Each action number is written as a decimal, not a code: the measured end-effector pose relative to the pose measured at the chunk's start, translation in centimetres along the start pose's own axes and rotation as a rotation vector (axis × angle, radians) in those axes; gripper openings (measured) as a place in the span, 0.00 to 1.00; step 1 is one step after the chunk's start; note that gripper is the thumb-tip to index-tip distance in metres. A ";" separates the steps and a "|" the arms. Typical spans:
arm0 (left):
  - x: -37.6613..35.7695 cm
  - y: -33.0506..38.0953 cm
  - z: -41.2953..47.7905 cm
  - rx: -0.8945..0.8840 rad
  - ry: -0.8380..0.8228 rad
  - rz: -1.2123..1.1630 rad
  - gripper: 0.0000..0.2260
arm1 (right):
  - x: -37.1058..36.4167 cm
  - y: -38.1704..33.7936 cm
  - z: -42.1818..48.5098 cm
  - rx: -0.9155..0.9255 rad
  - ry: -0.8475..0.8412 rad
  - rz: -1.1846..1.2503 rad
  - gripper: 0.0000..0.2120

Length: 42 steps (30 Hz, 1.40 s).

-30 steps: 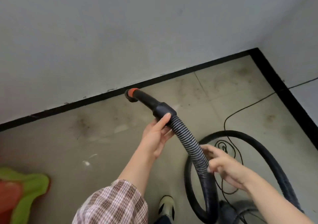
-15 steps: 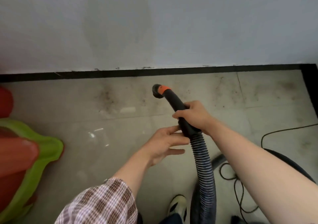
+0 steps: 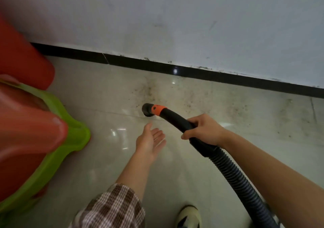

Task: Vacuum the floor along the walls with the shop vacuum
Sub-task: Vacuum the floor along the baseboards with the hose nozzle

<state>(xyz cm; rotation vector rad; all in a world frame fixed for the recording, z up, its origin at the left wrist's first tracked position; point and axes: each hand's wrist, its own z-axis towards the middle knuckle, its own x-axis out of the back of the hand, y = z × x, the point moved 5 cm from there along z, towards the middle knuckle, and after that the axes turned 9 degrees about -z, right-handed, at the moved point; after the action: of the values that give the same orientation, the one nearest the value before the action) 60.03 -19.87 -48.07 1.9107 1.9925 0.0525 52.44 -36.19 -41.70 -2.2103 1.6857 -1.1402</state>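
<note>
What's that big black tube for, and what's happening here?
Someone is vacuuming the floor next to the wall. Their right hand grips the hose by its black handle. The nozzle, which has an orange ring, points down at the dirty specks near the black baseboard. Their left hand is open beside the hose, holding nothing. A red and green plastic thing sits off to the left.
</note>
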 end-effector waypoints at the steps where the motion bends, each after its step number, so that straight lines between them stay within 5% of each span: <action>1: -0.1 -0.1 1.5 0.010 -0.023 -0.035 0.26 | -0.5 0.1 1.2 0.013 0.002 -0.005 0.07; 6: -2.4 0.6 7.8 0.002 -0.167 -0.358 0.34 | -0.9 0.8 5.8 0.099 0.076 -0.033 0.08; 12: -4.4 1.3 10.7 -0.110 -0.364 -0.402 0.20 | -0.8 1.6 8.7 0.142 0.023 -0.022 0.08; 25: -5.7 -4.1 9.7 -0.264 -0.237 -0.310 0.08 | 0.4 6.3 8.0 0.167 -0.105 -0.123 0.09; 42: -5.0 -6.3 9.8 -0.319 -0.235 -0.418 0.17 | -0.5 5.9 7.8 0.189 0.066 -0.414 0.08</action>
<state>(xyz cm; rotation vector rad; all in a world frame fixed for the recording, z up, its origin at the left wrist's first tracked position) 56.89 -27.45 -57.78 1.2241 2.0350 0.0298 52.79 -40.41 -50.46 -2.4844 1.1068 -1.4069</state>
